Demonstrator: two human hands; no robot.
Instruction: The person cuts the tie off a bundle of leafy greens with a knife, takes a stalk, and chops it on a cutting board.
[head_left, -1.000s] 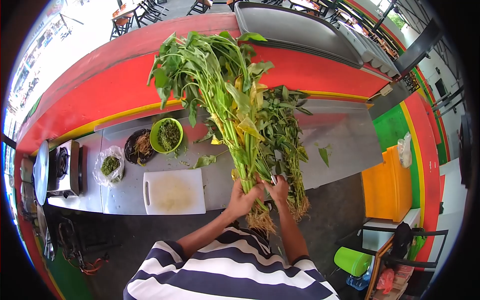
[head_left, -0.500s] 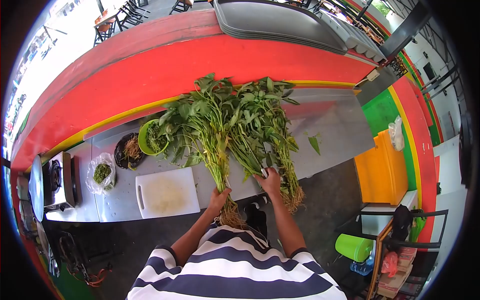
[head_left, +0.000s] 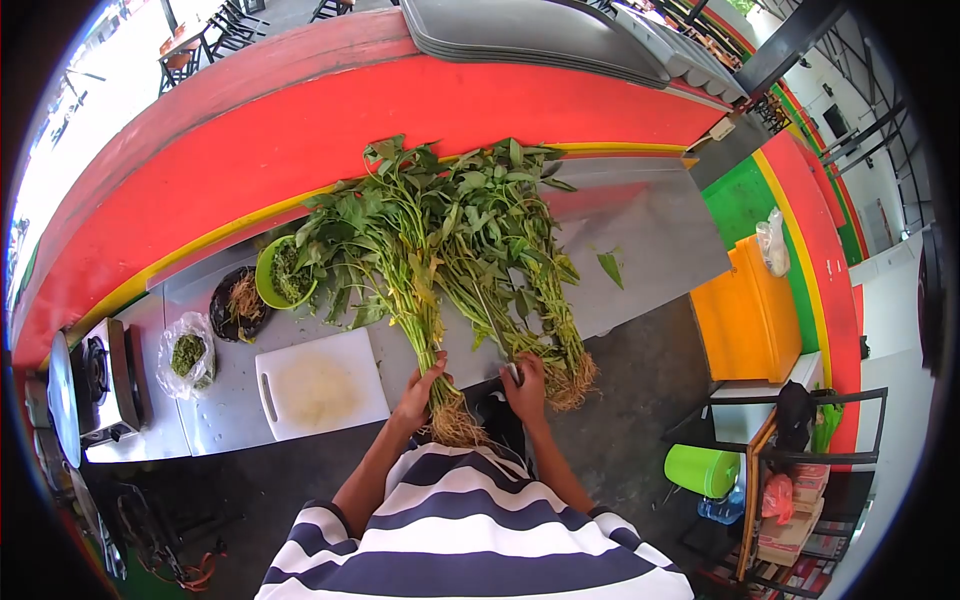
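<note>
My left hand (head_left: 418, 392) is closed round the lower stems of a bunch of leafy greens (head_left: 410, 290), just above its tangled brown roots. In my right hand (head_left: 524, 388) is a knife (head_left: 494, 322), its thin blade pointing away from me over the stems of a second bunch of leafy greens (head_left: 545, 290). That bunch lies on the metal table, its roots hanging past the front edge. To the left of my left hand is a white cutting board (head_left: 322, 385) with a stained middle. My fingers partly hide the knife's handle.
Left of the greens stand a green bowl (head_left: 268, 272) of chopped greens, a dark bowl (head_left: 228, 322) with root scraps, a plastic bag (head_left: 168, 368) of greens and a stove (head_left: 110, 365). A red wall (head_left: 300, 130) runs behind the metal table (head_left: 650, 255); a loose leaf (head_left: 610, 268) lies right.
My right hand has drawn back slightly toward me, and more of the knife blade shows. My left hand still grips its bunch. The whole view has shifted a little.
</note>
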